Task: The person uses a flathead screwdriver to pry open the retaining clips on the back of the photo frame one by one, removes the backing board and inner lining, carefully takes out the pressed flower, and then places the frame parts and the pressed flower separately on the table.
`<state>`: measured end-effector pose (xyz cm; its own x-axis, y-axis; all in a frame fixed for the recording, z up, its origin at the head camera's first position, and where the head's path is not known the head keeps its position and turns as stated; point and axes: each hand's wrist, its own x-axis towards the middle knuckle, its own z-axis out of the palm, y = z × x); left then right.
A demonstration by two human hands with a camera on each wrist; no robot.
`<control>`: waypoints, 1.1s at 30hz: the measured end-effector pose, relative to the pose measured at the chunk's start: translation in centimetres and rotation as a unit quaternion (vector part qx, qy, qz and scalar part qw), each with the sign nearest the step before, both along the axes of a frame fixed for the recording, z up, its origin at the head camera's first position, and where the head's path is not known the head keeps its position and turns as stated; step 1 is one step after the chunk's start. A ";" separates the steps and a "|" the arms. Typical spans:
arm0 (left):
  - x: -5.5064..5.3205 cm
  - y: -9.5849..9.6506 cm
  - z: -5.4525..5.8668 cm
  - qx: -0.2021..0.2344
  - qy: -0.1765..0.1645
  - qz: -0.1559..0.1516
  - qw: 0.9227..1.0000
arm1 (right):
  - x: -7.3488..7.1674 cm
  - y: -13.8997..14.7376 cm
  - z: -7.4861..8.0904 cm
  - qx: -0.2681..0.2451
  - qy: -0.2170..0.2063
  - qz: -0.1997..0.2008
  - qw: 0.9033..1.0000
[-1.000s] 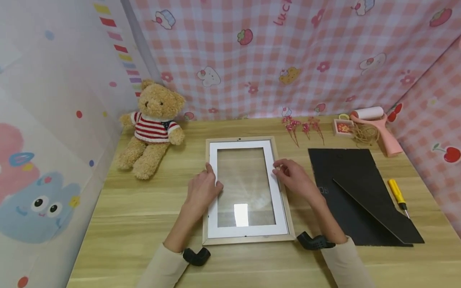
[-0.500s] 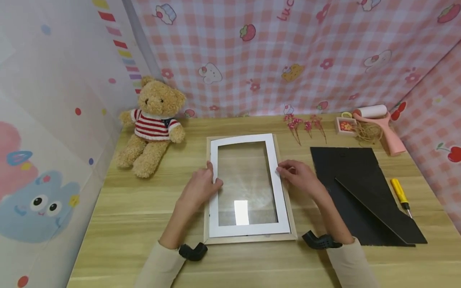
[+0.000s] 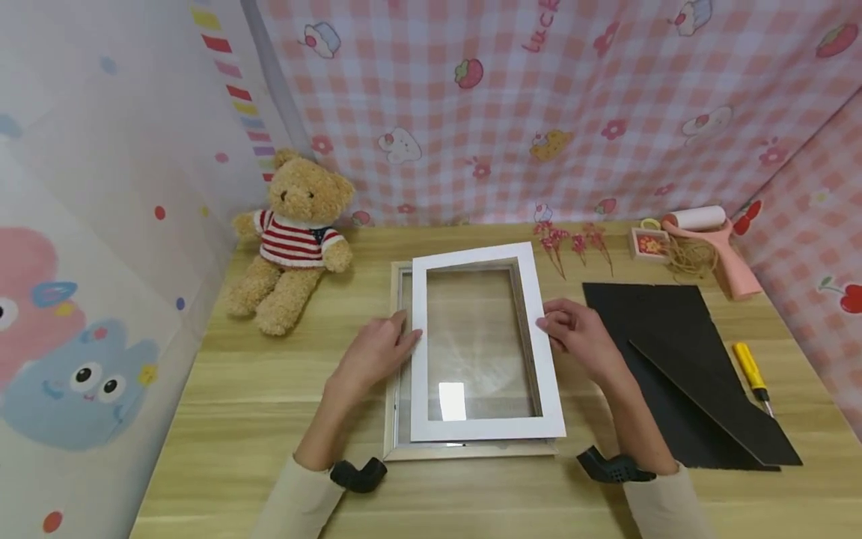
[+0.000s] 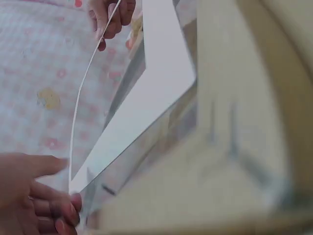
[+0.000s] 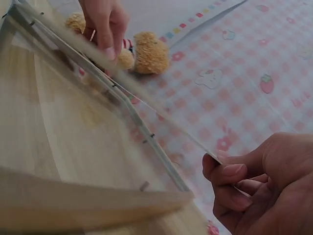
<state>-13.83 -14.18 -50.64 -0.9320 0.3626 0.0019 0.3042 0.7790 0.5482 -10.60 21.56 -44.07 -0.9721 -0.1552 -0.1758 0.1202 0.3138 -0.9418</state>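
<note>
A white picture mat (image 3: 488, 429) is raised off a light wooden picture frame (image 3: 438, 453) and lies askew over it, bowed. My right hand (image 3: 575, 337) pinches the mat's right edge between thumb and fingers, clear in the right wrist view. My left hand (image 3: 373, 348) is at the mat's left edge, over the frame's left rail. Its thumb (image 4: 51, 165) meets the edge in the left wrist view, with curled fingers below. Clear glass (image 3: 474, 367) shows through the mat's opening, with a bright reflection on it.
A teddy bear (image 3: 296, 239) sits at the back left. On the right lies a black backing board (image 3: 673, 374) with a stand, beside a yellow screwdriver (image 3: 747, 367). Behind are dried flowers (image 3: 555, 238), a small box (image 3: 649, 244), twine (image 3: 694, 258) and a pink lint roller (image 3: 730, 258).
The mat has come up out of the frame and shifted right, its right side raised by the right hand, which moved right with it. The left hand has hardly moved against the frame.
</note>
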 end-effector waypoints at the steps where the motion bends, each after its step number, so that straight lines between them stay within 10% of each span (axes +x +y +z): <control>1: -0.3 0.2 -1.0 0.010 0.011 -0.003 1.000 | 0.2 0.5 0.1 -0.005 -0.002 -0.002 1.000; 8: -0.3 2.9 -3.0 0.069 0.023 0.045 0.996 | 1.9 3.5 0.5 -0.040 -0.019 -0.005 0.999; 15: 3.0 7.2 3.3 0.100 0.011 0.004 0.995 | 3.5 6.6 0.3 0.006 -0.004 -0.027 1.000; 23: 1.2 13.1 0.8 -0.009 0.090 -0.053 0.994 | 5.1 11.7 0.1 0.120 0.069 -0.066 0.988; 30: 2.0 18.4 6.9 -0.079 0.020 -0.088 0.993 | 4.8 16.3 0.7 0.202 0.104 -0.052 0.972; 33: 1.9 20.3 7.1 -0.100 0.004 -0.089 0.991 | 4.7 17.7 0.4 0.224 0.105 -0.050 0.968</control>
